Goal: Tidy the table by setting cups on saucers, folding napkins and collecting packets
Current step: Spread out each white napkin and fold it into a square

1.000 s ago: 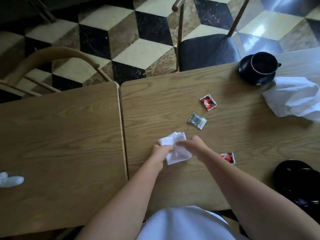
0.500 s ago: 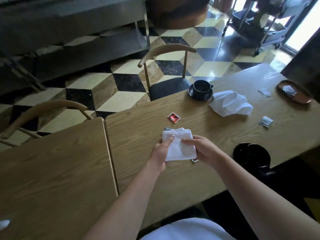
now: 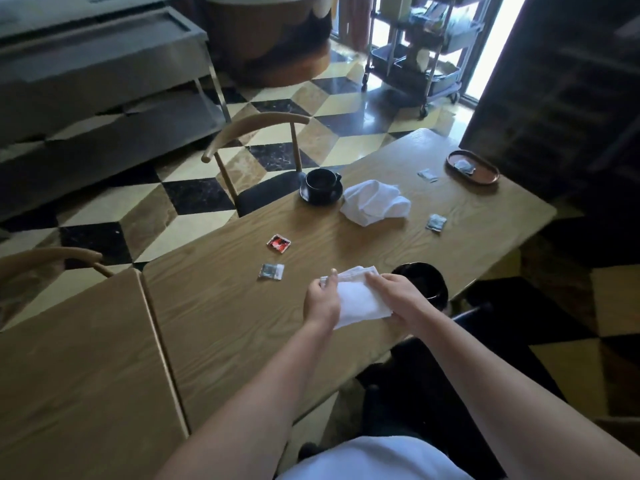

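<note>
A folded white napkin [image 3: 360,299] is held over the wooden table [image 3: 225,306] between my left hand [image 3: 322,299] and my right hand [image 3: 398,296], each gripping one side. A crumpled white napkin [image 3: 374,202] lies farther back, beside a black cup on its black saucer [image 3: 320,187]. A second black dish [image 3: 426,278] sits at the table's near edge, partly behind my right hand. A red packet [image 3: 278,243] and a silver packet [image 3: 271,271] lie left of my hands. Two more silver packets [image 3: 436,222] [image 3: 427,175] lie on the right, and a brown tray [image 3: 472,168] holds another.
A second wooden table [image 3: 76,368] adjoins on the left. One wooden chair [image 3: 256,161] stands at the far side, another chair back [image 3: 48,258] at far left. A metal counter and a wheeled cart [image 3: 415,57] stand beyond on the checkered floor.
The view has swung up and right, revealing the far table end. My hands have carried the napkin rightward, away from the red and silver packets, toward the near black dish.
</note>
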A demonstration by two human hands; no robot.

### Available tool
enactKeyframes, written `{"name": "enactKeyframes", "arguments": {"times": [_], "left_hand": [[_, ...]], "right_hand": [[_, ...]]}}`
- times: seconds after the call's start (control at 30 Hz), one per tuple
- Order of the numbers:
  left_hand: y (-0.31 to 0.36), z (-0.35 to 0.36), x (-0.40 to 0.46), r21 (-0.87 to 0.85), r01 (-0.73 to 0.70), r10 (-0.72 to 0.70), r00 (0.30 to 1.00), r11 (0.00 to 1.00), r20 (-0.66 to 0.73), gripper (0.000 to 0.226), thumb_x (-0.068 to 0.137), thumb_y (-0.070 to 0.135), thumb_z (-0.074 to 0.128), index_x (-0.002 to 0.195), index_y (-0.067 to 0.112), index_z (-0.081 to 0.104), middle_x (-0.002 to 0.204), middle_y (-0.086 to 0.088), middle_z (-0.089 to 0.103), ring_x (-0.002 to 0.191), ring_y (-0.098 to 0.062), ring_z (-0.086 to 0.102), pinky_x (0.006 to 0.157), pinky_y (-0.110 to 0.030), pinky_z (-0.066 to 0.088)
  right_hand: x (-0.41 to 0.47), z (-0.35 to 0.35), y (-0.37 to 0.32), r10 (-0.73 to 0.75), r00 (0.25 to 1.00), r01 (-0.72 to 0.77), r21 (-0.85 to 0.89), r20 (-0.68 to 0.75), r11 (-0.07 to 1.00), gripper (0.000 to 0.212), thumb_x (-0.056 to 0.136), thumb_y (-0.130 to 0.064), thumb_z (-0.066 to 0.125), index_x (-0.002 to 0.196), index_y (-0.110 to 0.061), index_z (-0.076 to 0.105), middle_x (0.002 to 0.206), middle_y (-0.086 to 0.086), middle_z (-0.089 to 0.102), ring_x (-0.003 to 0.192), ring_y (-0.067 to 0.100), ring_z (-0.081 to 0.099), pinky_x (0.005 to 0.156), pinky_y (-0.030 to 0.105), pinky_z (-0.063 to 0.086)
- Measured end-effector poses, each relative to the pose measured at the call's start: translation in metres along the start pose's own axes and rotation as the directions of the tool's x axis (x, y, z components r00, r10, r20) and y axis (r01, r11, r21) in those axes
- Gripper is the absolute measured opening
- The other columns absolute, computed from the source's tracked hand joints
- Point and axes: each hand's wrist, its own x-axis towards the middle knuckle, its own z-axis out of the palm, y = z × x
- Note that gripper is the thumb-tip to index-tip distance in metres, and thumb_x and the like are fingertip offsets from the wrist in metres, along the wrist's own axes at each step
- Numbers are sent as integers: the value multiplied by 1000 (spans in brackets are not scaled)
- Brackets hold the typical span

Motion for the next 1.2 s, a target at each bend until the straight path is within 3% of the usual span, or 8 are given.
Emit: {"name": "enactKeyframes", "arguments": {"times": [0.07, 0.17, 0.37, 0.5, 0.67, 0.83, 1.0, 1.2], "left_hand": [[-1, 20, -3, 19, 12, -12, 1000, 1000, -7, 51, 99, 51, 45, 110, 5, 64, 109, -12, 70, 102, -29, 65, 89, -36, 50], [-1, 49, -3, -59, 83, -82, 996, 995, 33, 50, 101, 44, 42, 119, 3, 64, 117, -14, 69, 109, -31, 64, 97, -40, 50], [-7, 73, -3, -157, 188, -170, 978, 970, 120, 30, 68, 19, 55, 92, 1, 57, 86, -12, 58, 81, -25, 55, 68, -35, 43], [-33, 63, -4, -115, 270, -261, 961, 956, 89, 7, 84, 2, 53, 85, 7, 58, 72, -5, 61, 59, -20, 57, 50, -22, 43], [-72, 45, 6, -62, 356, -357, 934, 932, -6, 16, 73, 6, 56, 83, 4, 68, 75, -6, 66, 70, -22, 60, 66, -34, 50], [-89, 43, 17, 89, 426, -417, 903, 900, -105, 12, 71, 9, 57, 59, 14, 60, 60, -1, 58, 59, -18, 49, 57, -26, 37], [-97, 56, 36, 191, 449, -426, 892, 873, -151, 9, 75, 11, 62, 67, 9, 64, 67, -8, 65, 58, -21, 56, 55, -27, 41], [-112, 58, 52, 567, 370, -313, 928, 736, -200, 17, 84, 29, 63, 91, 14, 64, 91, -6, 71, 86, -31, 66, 63, -31, 43]], "right_hand": [[4, -18, 6, -31, 999, 31, -21, -22, 999, 44, 101, -41, 55, 104, 1, 69, 87, 11, 67, 77, 25, 63, 64, 34, 47], [10, -45, 14, -45, 997, 41, -69, -58, 997, 40, 102, -40, 52, 94, -5, 70, 84, 7, 66, 72, 19, 62, 61, 28, 48], [33, -87, 26, 71, 997, -67, -221, 14, 973, 32, 93, -36, 55, 90, -5, 65, 82, 7, 58, 73, 23, 58, 65, 38, 48], [47, -81, 32, 106, 992, -72, -371, 73, 926, 28, 79, -22, 61, 87, 5, 66, 79, 11, 61, 71, 33, 68, 66, 47, 59], [68, -46, 43, 104, 994, -63, -571, 39, 818, 28, 79, -17, 58, 91, 6, 68, 75, 11, 65, 66, 26, 65, 62, 45, 60], [83, -25, 61, 44, 999, -46, -790, -24, 611, 22, 80, -16, 50, 59, -16, 44, 63, 3, 53, 57, 25, 48, 50, 29, 32], [101, -17, 70, -61, 994, 106, -964, 94, 244, 12, 91, -12, 48, 86, -14, 59, 92, 7, 69, 86, 33, 68, 61, 32, 37], [122, -4, 78, 70, 991, 111, -993, 114, 40, 16, 89, -4, 52, 94, -11, 66, 96, 5, 70, 87, 28, 70, 59, 31, 39]]}}
